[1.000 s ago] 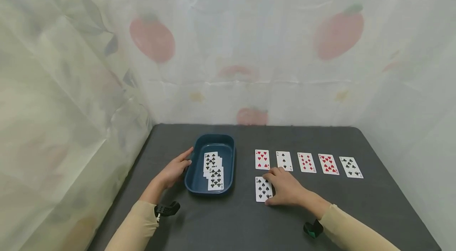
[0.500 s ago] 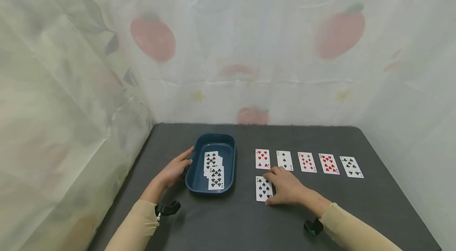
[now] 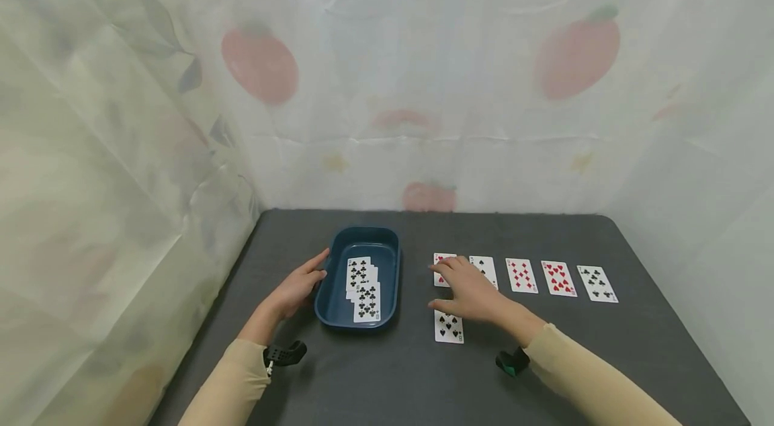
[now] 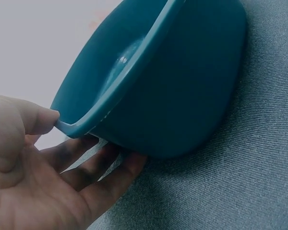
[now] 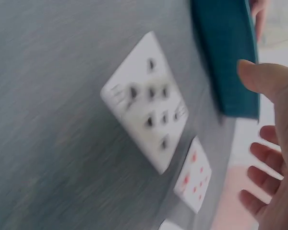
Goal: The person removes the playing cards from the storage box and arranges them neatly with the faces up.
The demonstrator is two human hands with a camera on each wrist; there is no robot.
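My left hand (image 3: 300,287) holds the near-left side of a dark blue tray (image 3: 394,302). In the left wrist view its thumb is on the tray's rim and its fingers lie under the rim against the outer wall. Inside the tray, several club playing cards (image 3: 366,305) overlap, face up. My right hand (image 3: 471,288) hovers, holding nothing, with fingers spread over the table. Below it lies an eight of spades (image 3: 449,330), its upper part covered in the head view but fully seen in the right wrist view. The hand also partly hides a hearts card (image 3: 441,280).
Right of the hearts card, a row continues with a spades card (image 3: 482,265), a diamonds card (image 3: 521,276), another hearts card (image 3: 559,278) and a clubs card (image 3: 597,283). All lie face up on the dark table (image 3: 387,386). A white printed curtain (image 3: 496,90) hangs behind.
My right hand has left the eight of spades and moved up and slightly left, its fingers spreading. The card stays on the table. The left hand and tray have not moved.
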